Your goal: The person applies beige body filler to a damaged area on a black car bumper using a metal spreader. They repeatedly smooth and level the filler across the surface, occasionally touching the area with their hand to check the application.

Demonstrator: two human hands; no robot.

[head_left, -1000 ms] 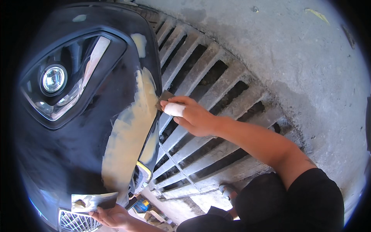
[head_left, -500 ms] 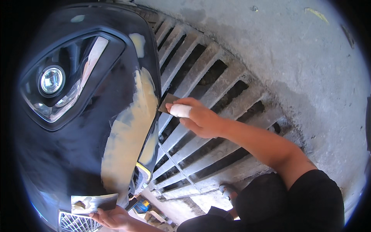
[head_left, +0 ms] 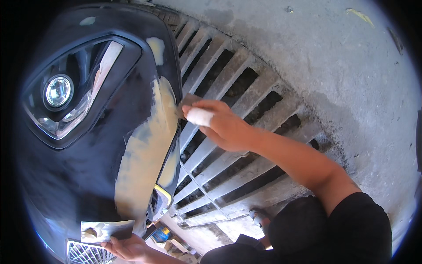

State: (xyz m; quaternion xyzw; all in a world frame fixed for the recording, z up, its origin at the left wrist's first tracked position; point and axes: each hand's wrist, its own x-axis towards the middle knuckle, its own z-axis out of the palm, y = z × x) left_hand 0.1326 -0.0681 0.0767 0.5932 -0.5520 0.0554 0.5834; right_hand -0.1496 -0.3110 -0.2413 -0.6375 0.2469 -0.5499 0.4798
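Observation:
A dark car bumper (head_left: 88,176) fills the left side, with a broad patch of beige filler (head_left: 143,163) smeared down its corner. At the bumper's right edge, beside the top of that patch, my right hand (head_left: 220,123) grips a thin dark filler spreader (head_left: 190,99). White tape (head_left: 200,116) wraps one finger of this hand. Low at the left, my left hand (head_left: 127,247) pinches the edge of a flat rectangular mixing plate (head_left: 114,231). A dab of brownish paste (head_left: 90,232) sits on the plate, which is held in front of the bumper above the grille (head_left: 83,253).
A headlight (head_left: 59,91) is set in the bumper's upper part. A smaller filler spot (head_left: 157,50) lies near its edge. Slotted drain grating (head_left: 246,105) runs beside the car, then concrete floor (head_left: 351,88). A blue container (head_left: 161,234) stands by boxes below.
My right hand has moved up a little along the bumper's edge with the spreader, which is now tilted differently. My left hand and the mixing plate have stayed in place.

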